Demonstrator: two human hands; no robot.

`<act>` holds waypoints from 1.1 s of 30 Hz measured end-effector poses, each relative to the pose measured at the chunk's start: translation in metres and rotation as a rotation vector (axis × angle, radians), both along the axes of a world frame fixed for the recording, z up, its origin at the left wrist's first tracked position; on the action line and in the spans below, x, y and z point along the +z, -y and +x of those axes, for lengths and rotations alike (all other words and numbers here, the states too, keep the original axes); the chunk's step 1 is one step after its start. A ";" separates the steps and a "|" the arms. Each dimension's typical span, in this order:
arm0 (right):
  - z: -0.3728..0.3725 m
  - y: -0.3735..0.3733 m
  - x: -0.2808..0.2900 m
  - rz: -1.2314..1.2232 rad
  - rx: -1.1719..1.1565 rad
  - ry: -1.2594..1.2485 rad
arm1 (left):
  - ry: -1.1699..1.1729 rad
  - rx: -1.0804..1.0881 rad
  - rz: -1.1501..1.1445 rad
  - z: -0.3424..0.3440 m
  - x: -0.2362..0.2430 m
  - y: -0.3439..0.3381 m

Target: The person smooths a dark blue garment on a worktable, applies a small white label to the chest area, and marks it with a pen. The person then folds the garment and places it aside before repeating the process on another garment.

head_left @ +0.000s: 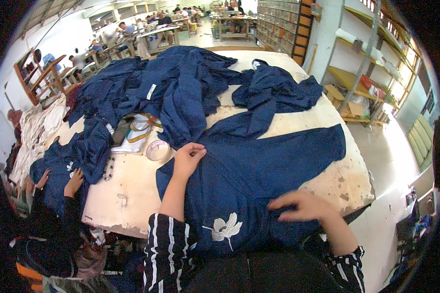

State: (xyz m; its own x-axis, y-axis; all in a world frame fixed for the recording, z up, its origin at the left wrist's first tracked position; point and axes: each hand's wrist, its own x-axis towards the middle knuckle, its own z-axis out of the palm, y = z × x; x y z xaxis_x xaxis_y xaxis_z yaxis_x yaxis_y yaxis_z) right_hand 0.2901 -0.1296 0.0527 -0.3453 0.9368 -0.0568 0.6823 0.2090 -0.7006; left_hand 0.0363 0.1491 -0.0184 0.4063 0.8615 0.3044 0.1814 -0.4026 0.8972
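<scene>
Mid-frame, the left hand (189, 155) is pinching the navy top (274, 163); lower right, the blurred right hand (304, 205) is hanging loosely spread, partly hiding it.

white wall (329, 30) | pale floor (374, 163), bright glare | yellow shelves (341, 78), right | worktables (154, 34), far back

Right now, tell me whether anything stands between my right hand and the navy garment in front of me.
Nothing visible stands between your right hand and the navy garment; the white roll lies left of your left hand.
</scene>
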 end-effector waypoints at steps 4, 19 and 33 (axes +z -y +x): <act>0.058 -0.001 0.010 0.256 -0.614 0.223 | 0.012 -0.003 -0.053 -0.005 0.008 0.003; -0.156 -0.070 0.069 0.622 0.568 -0.251 | 0.065 -0.054 -0.077 -0.006 -0.002 -0.009; 0.120 -0.043 -0.031 0.181 -0.853 0.565 | 0.357 -0.195 -0.300 0.010 -0.013 -0.010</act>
State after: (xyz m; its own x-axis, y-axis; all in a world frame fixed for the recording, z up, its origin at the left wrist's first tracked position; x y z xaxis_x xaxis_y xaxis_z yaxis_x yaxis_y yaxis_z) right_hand 0.4104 -0.0865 0.0219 0.4697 0.8679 0.1620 0.8720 -0.4272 -0.2391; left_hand 0.0459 0.1586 -0.0311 0.4843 0.8508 0.2039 -0.2104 -0.1130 0.9711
